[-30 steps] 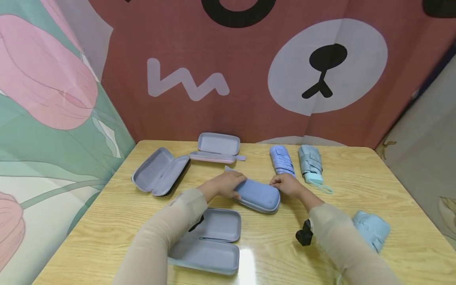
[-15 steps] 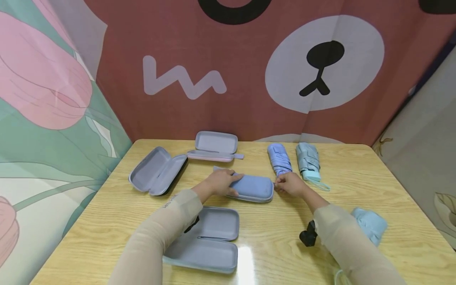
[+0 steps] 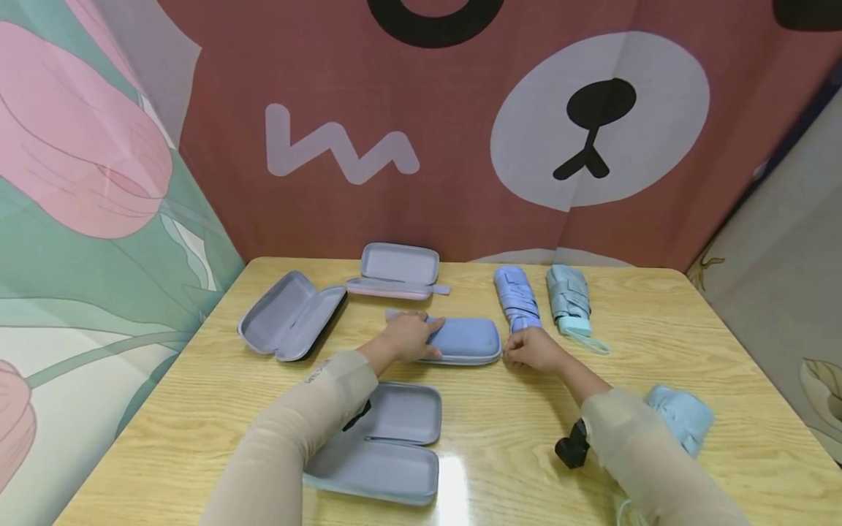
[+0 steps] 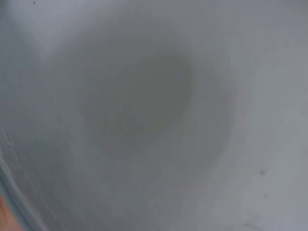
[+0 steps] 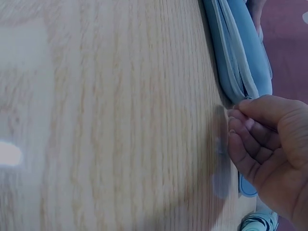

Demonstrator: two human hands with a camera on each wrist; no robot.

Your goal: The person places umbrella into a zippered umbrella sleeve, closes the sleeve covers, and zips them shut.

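Observation:
A closed-lidded blue zip case [image 3: 465, 337] lies on the wooden table, its long side running left to right. My left hand [image 3: 406, 337] grips its left end, fingers over the top and thumb at the near side. At the right end, my right hand [image 3: 534, 349] pinches the zipper pull, with the other fingers curled. In the right wrist view, thumb and index finger of the right hand [image 5: 269, 137] meet at the corner of the blue case [image 5: 255, 53], where a gap shows between the zipper edges. The left wrist view is filled by a grey surface.
Three open grey-lined cases lie around: black-backed [image 3: 292, 318] left, pink-backed [image 3: 397, 274] at the back, pale blue [image 3: 388, 446] under the left forearm. Folded umbrellas, periwinkle [image 3: 517, 298] and grey-green [image 3: 569, 298], lie back right; a light-blue one [image 3: 683, 418] is partly behind the right sleeve.
The blue case has turned from slanting to nearly straight across and shifted slightly left and back. The right hand stays at its right end; the left hand has shifted slightly left with it.

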